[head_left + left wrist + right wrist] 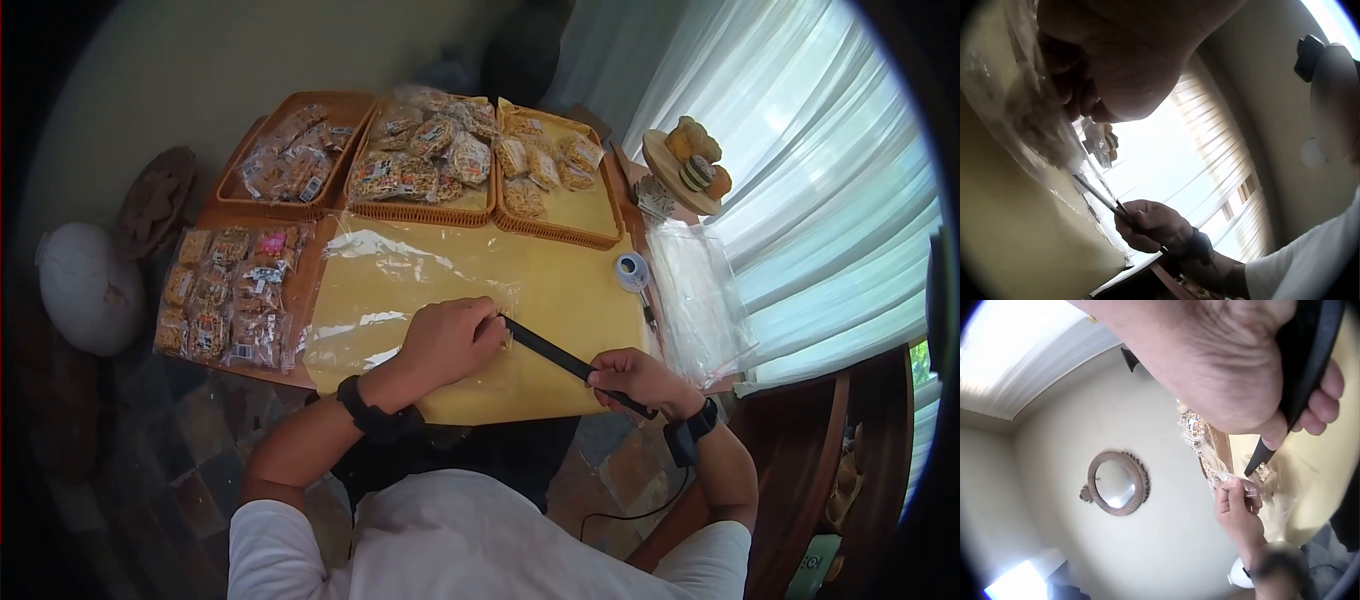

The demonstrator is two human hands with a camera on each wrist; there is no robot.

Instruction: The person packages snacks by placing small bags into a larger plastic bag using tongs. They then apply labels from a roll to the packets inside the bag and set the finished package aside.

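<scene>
While L hand (452, 342) pinches clear bag (1035, 125), R hand (642, 380) grips blk tool (548, 350).

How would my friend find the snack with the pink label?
On the table, just in front of the left basket, lies a big clear bag of snack packets. The pink-labelled packet is near its top right corner; its neighbours' labels aren't pink.

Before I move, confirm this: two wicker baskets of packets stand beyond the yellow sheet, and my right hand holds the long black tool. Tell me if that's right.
Not quite: the head view shows three wicker baskets of packets beyond the yellow sheet, not two. The rest is correct: your right hand holds the long black tool.
</scene>
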